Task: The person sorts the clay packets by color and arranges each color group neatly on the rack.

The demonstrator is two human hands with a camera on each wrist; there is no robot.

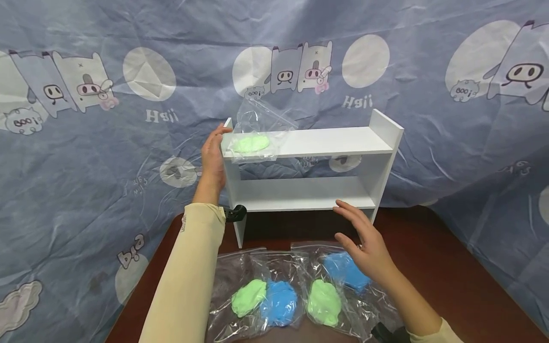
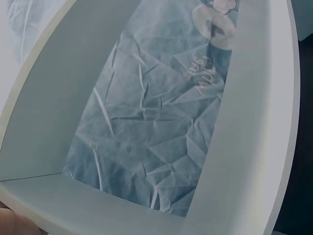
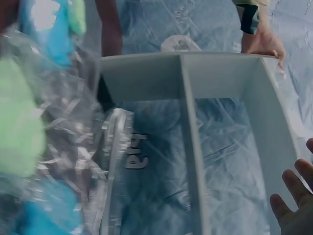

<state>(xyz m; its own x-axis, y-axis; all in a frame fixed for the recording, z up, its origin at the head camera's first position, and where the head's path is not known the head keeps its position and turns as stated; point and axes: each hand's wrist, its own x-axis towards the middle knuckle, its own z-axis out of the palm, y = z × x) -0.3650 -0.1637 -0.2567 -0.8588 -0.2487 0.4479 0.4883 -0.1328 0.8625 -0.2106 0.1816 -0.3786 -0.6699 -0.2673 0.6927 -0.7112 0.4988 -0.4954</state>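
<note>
A white two-tier shelf (image 1: 306, 190) stands on the table. My left hand (image 1: 213, 155) lies along the outer face of its left side panel, fingertips at the top edge; in the right wrist view this left hand (image 3: 264, 43) touches the shelf's corner. Beside it, a clear zip bag with a light green lump (image 1: 252, 143) sits on the top board, partly over its front edge. My right hand (image 1: 369, 245) hovers, fingers spread and holding nothing, before the lower board. Below lie clear bags with a green lump (image 1: 249, 297), a blue lump (image 1: 279, 303), another green lump (image 1: 324, 302) and another blue lump (image 1: 346, 270).
A blue-grey cloth (image 1: 171, 128) with cartoon pigs hangs behind and around the table. The dark reddish-brown tabletop (image 1: 454, 276) extends to the right of the bags. The shelf's right side panel (image 1: 387, 131) rises above its top board.
</note>
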